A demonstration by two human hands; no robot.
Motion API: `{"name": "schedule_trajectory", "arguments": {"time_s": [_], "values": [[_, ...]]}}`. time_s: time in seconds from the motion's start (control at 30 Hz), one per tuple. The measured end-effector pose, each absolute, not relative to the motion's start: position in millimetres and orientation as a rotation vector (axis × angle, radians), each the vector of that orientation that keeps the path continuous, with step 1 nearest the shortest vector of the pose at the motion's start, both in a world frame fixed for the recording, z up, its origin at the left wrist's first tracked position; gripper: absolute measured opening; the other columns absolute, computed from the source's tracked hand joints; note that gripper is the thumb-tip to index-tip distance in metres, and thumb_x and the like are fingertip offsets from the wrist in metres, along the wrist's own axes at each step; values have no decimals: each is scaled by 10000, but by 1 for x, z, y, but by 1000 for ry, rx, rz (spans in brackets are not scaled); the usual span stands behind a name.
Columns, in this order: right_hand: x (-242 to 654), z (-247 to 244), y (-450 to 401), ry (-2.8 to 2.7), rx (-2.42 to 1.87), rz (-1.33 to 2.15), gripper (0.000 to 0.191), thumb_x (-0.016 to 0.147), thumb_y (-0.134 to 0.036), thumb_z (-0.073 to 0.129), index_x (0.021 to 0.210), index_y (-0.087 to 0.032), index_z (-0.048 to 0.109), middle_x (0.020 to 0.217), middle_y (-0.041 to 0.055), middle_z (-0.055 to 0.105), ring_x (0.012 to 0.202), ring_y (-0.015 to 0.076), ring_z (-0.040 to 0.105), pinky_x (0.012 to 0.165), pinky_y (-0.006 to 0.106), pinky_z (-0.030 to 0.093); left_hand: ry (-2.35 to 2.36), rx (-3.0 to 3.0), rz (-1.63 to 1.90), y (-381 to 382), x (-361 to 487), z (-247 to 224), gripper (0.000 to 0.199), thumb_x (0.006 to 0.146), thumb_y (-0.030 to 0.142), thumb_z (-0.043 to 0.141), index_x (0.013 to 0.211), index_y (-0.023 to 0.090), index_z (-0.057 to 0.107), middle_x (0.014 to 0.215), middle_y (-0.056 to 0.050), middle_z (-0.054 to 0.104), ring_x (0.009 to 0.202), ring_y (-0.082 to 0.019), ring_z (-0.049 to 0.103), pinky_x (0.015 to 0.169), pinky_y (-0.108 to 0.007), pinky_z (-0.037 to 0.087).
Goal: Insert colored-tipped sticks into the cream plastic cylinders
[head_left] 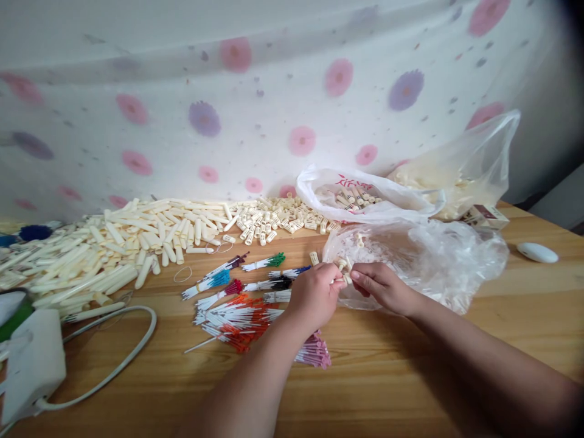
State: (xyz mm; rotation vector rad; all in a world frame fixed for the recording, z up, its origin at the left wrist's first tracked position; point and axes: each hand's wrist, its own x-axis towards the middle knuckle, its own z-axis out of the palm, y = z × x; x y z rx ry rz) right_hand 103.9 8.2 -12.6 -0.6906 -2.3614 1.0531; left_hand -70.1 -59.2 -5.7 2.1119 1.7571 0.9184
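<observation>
My left hand (318, 294) is closed around small cream plastic parts (344, 267) at the near edge of a clear plastic bag. Close on its right, my right hand (379, 286) pinches at the same parts, its fingertips almost touching the left ones. What each fingertip grips is partly hidden. The clear bag (424, 258) lies open behind the hands, with small translucent pieces inside. One slotted cream cap (314, 258) lies just behind my left hand. Bundles of white sticks with coloured ends, among them orange ones (241, 319) and pink ones (314, 351), lie left of and below that hand.
Cream tubes (137, 237) are heaped at the left, with slotted caps (278, 216) beside them. A white bag (314, 188) of assembled pieces, another full bag (479, 164), a small box (484, 216) and a white oval object (537, 252) stand rightward. A power strip (34, 365) and cable are left.
</observation>
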Motion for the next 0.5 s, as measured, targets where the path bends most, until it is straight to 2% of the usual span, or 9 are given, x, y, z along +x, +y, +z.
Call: {"name": "schedule_trajectory", "arguments": {"time_s": [0.07, 0.27, 0.5], "values": [[104, -14, 9, -2344, -727, 1050, 435, 942, -448, 332, 615, -182, 438, 550, -22, 458, 506, 98, 400, 512, 229, 316, 1770, 2105, 928, -60, -69, -5, 47, 807, 188, 586, 760, 188, 583, 788, -3, 640, 730, -151, 558, 626, -243, 348], [101, -18, 14, -2258, -671, 826, 280, 917, -425, 421, 819, -174, 500, 726, 4, 510, 654, 121, 455, 605, 235, 368, 1821, 2024, 961, -57, -69, -4, 45, 806, 195, 587, 762, 188, 584, 763, 0, 632, 712, -150, 556, 635, -246, 360], [101, -18, 13, -2328, -700, 766, 351, 943, -394, 367, 692, -173, 472, 643, -6, 478, 598, 113, 447, 574, 242, 345, 1835, 2070, 902, -56, -68, -8, 33, 808, 199, 586, 776, 188, 585, 778, -5, 633, 746, -162, 567, 641, -252, 356]]}}
